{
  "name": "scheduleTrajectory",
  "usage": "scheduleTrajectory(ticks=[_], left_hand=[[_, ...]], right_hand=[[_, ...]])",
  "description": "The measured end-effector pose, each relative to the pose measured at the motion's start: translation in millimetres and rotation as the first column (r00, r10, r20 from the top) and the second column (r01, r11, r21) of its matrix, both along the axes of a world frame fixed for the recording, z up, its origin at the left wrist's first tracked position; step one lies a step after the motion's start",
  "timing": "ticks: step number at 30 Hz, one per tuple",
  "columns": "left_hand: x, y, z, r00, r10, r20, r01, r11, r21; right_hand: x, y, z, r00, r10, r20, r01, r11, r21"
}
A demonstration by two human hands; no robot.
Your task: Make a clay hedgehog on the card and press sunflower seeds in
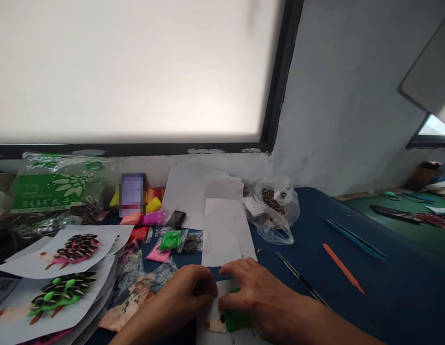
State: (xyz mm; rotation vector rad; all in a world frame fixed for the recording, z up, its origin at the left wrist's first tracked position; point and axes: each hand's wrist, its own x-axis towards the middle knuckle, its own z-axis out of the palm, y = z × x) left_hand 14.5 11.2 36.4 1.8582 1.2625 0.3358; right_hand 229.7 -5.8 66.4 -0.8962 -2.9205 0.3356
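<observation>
A sheet of white paper [207, 330] lies at the bottom middle with a clay hedgehog on it. The hedgehog has a pale face [218, 327], a black eye, a brown nose and a green clay body [233, 320]. My right hand [253, 297] rests over the green body, its thumb and forefinger apart, and covers much of it. At the sheet's upper left edge is my left hand [193, 287], fingers curled in and the tips close to the thumb. Whatever lies between those fingertips is hidden.
Finished hedgehog pictures [73, 297] are stacked at left, beside opened clay packets [132, 297]. Behind stand coloured clay packs [171, 239], blank paper [222, 230] and a bag of sunflower seeds [274, 203]. A craft knife [297, 275], an orange tool [342, 268] and blue tweezers [355, 239] lie at right.
</observation>
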Motion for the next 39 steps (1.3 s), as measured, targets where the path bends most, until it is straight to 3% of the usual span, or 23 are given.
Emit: scheduleTrajectory(ticks=[6, 11, 17, 39], left_hand=[[-1, 0, -4.3, 1.0, -0.004, 0.01, 0.004, 1.0, 0.014], [1, 0, -4.5, 1.0, -0.017, -0.012, 0.018, 0.999, 0.044], [-1, -2, -8.2, 1.0, -0.006, 0.021, 0.004, 0.997, 0.073], [-1, -10, -15.0, 0.996, -0.01, 0.087, -0.003, 0.99, 0.143]], right_hand=[[3, 3, -4, 0.998, -0.035, -0.061, 0.031, 0.997, -0.068], [10, 2, -17, 0.972, -0.155, -0.177, 0.155, 0.988, -0.016], [18, -15, -40, 0.941, -0.162, -0.298, 0.177, 0.984, 0.023], [14, -20, -38, 0.966, -0.164, -0.202, 0.168, 0.986, 0.004]])
